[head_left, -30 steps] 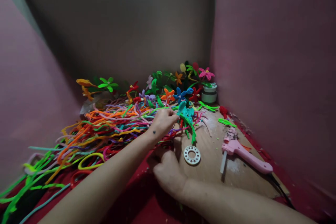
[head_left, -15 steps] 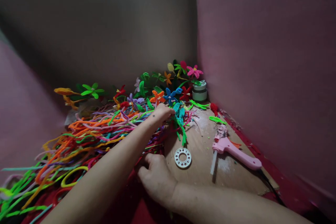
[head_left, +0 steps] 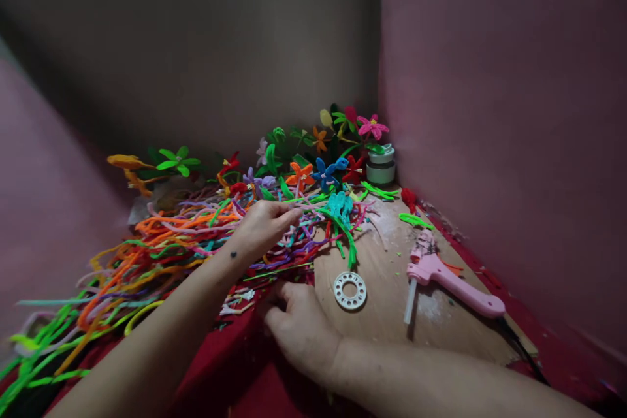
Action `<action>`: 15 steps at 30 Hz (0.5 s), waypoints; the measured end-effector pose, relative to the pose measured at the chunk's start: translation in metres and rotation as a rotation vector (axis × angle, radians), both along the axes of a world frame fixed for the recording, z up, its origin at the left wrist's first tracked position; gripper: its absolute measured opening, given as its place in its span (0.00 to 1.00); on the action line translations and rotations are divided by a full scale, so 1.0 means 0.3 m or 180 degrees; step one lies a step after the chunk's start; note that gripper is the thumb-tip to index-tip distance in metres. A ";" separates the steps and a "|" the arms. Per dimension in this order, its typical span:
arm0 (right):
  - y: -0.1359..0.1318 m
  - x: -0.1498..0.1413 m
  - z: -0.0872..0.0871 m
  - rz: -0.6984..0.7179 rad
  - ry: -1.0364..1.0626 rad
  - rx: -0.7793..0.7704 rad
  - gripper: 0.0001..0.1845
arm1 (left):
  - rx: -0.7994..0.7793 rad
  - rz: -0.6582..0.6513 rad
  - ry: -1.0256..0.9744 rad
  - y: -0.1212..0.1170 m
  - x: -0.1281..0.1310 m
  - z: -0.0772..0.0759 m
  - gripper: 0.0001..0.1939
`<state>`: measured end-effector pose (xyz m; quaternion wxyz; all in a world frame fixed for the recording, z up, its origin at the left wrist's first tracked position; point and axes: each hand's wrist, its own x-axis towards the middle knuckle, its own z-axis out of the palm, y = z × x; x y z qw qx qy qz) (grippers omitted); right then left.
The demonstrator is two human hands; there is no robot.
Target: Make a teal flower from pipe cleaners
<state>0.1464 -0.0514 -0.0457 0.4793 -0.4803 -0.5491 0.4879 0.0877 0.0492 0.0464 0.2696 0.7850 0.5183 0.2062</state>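
Note:
My left hand (head_left: 268, 225) is over the right end of a heap of coloured pipe cleaners (head_left: 191, 228). Its thumb and fingers are pinched together, with a pale pink pipe cleaner (head_left: 318, 208) running out at the fingertips. Just right of them lie teal looped petals (head_left: 339, 207) with bent green stems (head_left: 351, 249). My right hand (head_left: 304, 333) is curled closed low over the red cloth, by the board's left edge. Its fingertips are in shadow, so whatever they hold is hidden. Close to its right lies a white ring with holes (head_left: 349, 291).
A wooden board (head_left: 382, 313) carries a pink glue gun (head_left: 453, 284) with its cord trailing right. Pipe-cleaner flowers (head_left: 326, 173) and a lidded jar (head_left: 381, 166) stand along the back wall. Small white pieces (head_left: 238, 300) lie on the red cloth (head_left: 220, 359). Walls close in behind and right.
My left hand has drawn back left and nearer from the teal petals, uncovering them and the small white pieces. My right hand stays nearly in place. The view has shifted slightly.

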 end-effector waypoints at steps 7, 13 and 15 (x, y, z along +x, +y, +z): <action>-0.011 -0.004 0.011 -0.0004 0.0012 -0.0224 0.07 | 0.1043 0.0196 0.0667 -0.015 -0.225 -0.035 0.10; -0.013 -0.008 0.009 0.0087 0.0021 -0.0324 0.07 | 0.1511 -0.0100 0.0889 -0.018 -0.326 -0.096 0.09; -0.010 -0.011 0.002 0.0086 0.0046 -0.0312 0.08 | 0.1847 -0.0214 0.1173 -0.012 -0.326 -0.122 0.10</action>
